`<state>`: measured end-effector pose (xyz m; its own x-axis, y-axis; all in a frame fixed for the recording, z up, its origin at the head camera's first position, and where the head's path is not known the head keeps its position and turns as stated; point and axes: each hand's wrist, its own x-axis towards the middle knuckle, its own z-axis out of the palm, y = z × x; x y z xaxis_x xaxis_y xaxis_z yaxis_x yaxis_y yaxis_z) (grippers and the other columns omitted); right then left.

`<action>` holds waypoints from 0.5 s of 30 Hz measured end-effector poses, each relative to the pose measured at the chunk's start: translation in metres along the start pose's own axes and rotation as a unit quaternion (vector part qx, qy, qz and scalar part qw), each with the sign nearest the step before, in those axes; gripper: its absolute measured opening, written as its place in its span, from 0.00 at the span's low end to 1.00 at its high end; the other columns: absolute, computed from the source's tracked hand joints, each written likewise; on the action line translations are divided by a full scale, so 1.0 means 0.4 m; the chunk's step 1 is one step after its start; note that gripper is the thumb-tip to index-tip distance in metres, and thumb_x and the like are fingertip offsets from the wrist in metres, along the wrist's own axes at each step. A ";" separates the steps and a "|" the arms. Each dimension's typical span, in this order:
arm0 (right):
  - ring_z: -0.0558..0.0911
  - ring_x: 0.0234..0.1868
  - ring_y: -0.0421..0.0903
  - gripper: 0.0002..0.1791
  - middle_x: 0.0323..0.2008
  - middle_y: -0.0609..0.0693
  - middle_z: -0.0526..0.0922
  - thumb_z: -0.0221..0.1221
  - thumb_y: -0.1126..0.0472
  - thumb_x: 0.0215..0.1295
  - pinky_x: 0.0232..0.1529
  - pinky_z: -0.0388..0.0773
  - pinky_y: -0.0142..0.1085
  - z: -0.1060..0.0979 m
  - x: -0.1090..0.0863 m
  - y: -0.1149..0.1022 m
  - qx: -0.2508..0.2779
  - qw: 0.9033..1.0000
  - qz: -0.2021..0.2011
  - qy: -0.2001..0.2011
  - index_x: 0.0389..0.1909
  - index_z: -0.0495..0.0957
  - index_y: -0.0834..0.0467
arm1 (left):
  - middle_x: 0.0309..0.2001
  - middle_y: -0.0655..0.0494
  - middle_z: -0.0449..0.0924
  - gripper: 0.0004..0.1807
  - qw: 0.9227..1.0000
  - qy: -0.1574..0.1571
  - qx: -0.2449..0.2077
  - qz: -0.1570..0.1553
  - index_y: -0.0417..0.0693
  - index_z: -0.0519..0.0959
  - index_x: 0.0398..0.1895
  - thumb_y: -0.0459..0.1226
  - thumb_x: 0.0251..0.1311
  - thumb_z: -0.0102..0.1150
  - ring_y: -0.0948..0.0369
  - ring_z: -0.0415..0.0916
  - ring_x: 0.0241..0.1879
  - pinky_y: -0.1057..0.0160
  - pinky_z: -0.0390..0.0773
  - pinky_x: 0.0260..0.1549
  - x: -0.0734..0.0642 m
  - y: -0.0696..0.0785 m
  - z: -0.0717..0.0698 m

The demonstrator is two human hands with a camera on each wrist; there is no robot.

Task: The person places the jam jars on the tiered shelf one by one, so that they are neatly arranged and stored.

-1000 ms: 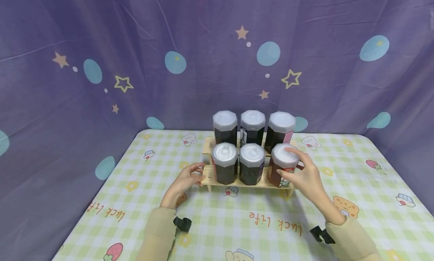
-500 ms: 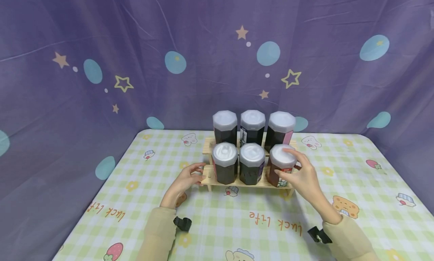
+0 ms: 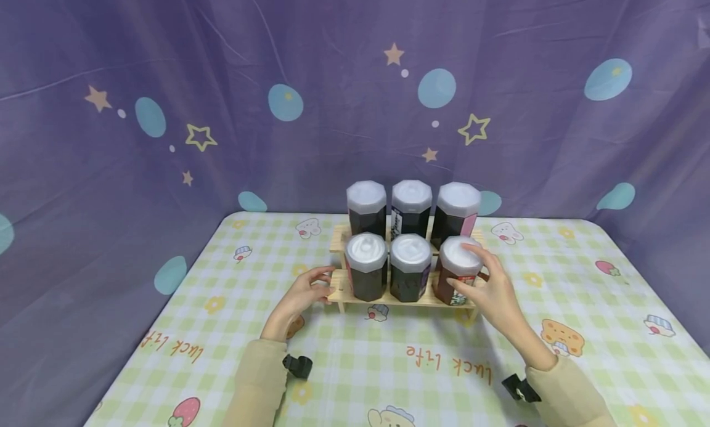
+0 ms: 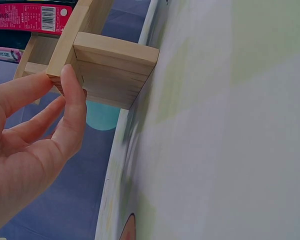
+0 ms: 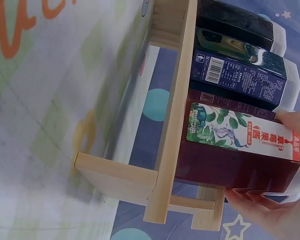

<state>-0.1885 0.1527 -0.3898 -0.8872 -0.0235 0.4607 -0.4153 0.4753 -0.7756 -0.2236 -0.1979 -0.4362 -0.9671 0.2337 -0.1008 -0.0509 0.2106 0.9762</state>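
Observation:
On the lower step of a two-step wooden rack (image 3: 341, 281), my right hand (image 3: 497, 296) grips a dark red jar (image 3: 447, 284) at its white lid, thumb in front and fingers over the top and far side. In the right wrist view the red jar (image 5: 225, 167) stands upright with its base at the shelf board, its strawberry-and-leaf label outward. My left hand (image 3: 301, 293) pinches the rack's left front corner. The left wrist view shows thumb and finger of that hand (image 4: 37, 145) around the end of the shelf board (image 4: 65, 47).
Two dark jars (image 3: 368, 279) (image 3: 410, 280) share the lower step, left of the red one. Three more white-lidded jars, including a dark one (image 3: 411, 206) in the middle, stand on the upper step. A checked cloth (image 3: 333, 365) covers the table; a purple curtain (image 3: 333, 156) hangs behind.
My right hand has slid the red jar slightly left along the lower step, closer to the middle jar. The left hand stays at the rack's corner.

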 end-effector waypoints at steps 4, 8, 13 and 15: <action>0.68 0.52 0.54 0.36 0.52 0.61 0.64 0.66 0.69 0.44 0.48 0.74 0.33 -0.004 -0.004 -0.001 0.000 1.000 -0.003 -0.008 0.58 0.65 0.60 | 0.46 0.40 0.65 0.28 1.000 0.000 -0.003 -0.004 0.38 0.62 0.61 0.26 0.54 0.53 0.61 0.73 0.27 0.60 0.81 0.31 0.001 -0.001 0.001; 0.69 0.52 0.55 0.35 0.53 0.61 0.65 0.66 0.69 0.45 0.46 0.71 0.18 -0.012 -0.007 0.002 -0.005 1.000 -0.024 -0.012 0.58 0.65 0.59 | 0.45 0.40 0.64 0.27 1.000 0.001 0.001 -0.003 0.36 0.62 0.60 0.26 0.55 0.53 0.62 0.74 0.27 0.59 0.81 0.31 -0.001 0.000 0.002; 0.70 0.50 0.44 0.33 0.53 0.60 0.67 0.66 0.71 0.44 0.45 0.71 0.18 -0.029 -0.013 -0.006 -0.011 0.998 -0.054 -0.005 0.55 0.68 0.62 | 0.45 0.39 0.64 0.27 1.000 0.004 0.008 0.000 0.34 0.61 0.60 0.26 0.55 0.52 0.62 0.74 0.27 0.55 0.80 0.32 -0.005 0.005 0.003; 0.70 0.48 0.35 0.32 0.52 0.61 0.69 0.65 0.74 0.42 0.45 0.73 0.21 -0.037 -0.016 -0.020 -0.010 0.998 -0.066 0.002 0.53 0.69 0.65 | 0.46 0.38 0.64 0.27 1.000 0.004 0.009 0.002 0.34 0.61 0.60 0.26 0.55 0.52 0.62 0.74 0.27 0.54 0.80 0.33 -0.005 0.006 0.003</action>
<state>-0.1766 0.1620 -0.3803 -0.8241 -0.0846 0.5601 -0.5247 0.4864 -0.6986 -0.2215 -0.1966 -0.4338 -0.9690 0.2280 -0.0950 -0.0422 0.2263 0.9731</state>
